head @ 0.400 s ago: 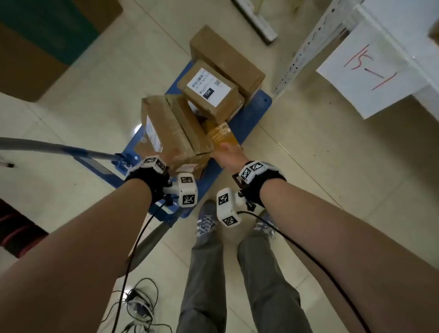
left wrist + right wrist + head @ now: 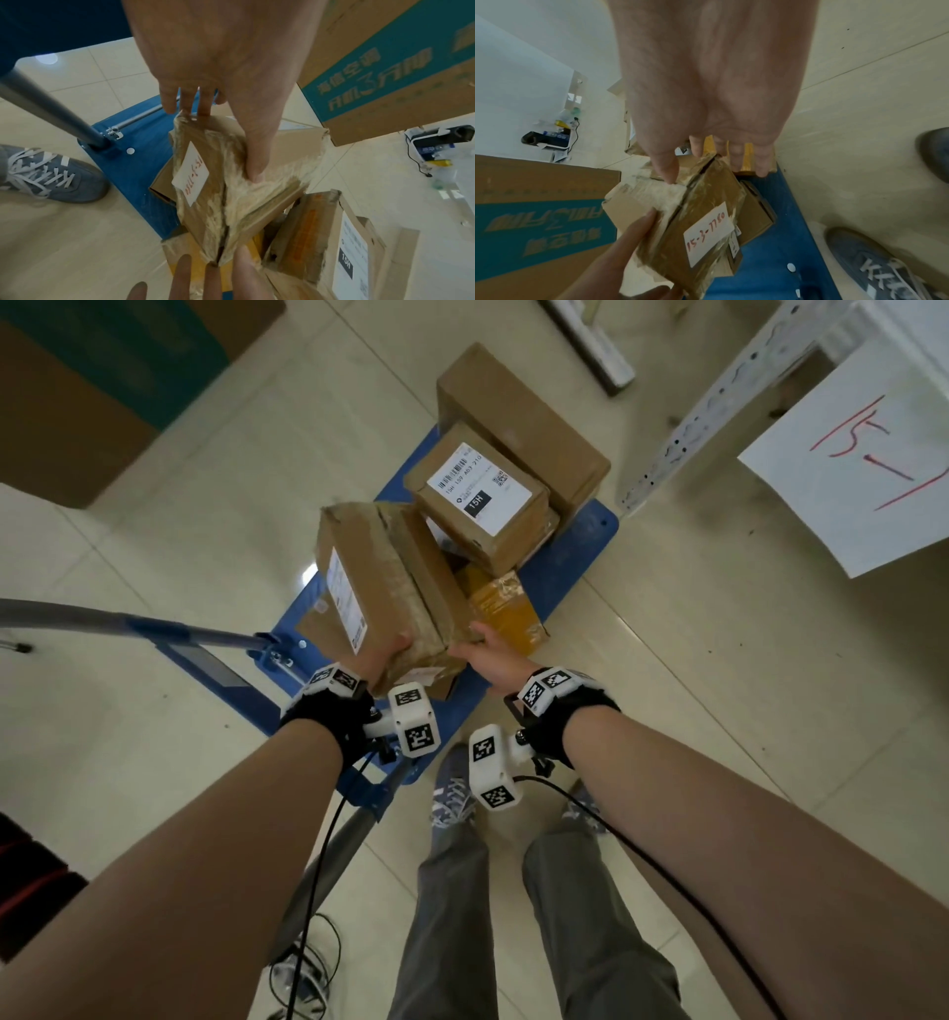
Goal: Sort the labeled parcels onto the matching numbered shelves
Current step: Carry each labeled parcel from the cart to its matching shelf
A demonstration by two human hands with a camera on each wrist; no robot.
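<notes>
I hold a brown parcel wrapped in wrinkled tape [image 2: 380, 577] above the blue cart [image 2: 565, 546]. Its white label [image 2: 708, 233] reads 15-3-7780 in red. My left hand [image 2: 395, 649] grips the near left end, with the thumb [image 2: 254, 172] on the taped face and the fingers behind. My right hand [image 2: 470, 639] pinches the near right corner, thumb [image 2: 667, 174] on top and fingers underneath. A paper sign marked 15-1 [image 2: 862, 454] hangs on the white shelf [image 2: 719, 403] at the upper right.
On the cart lie a box with a 15H label [image 2: 482, 500], a larger plain box [image 2: 518, 418] and a yellow-taped box [image 2: 508, 608]. The cart handle [image 2: 102, 618] reaches left. A big brown and teal carton [image 2: 102, 377] stands far left. Cables [image 2: 303, 968] lie by my feet.
Both hands have closed in a little on the parcel's near end; the left thumb now shows on its face. The parcel has hardly moved.
</notes>
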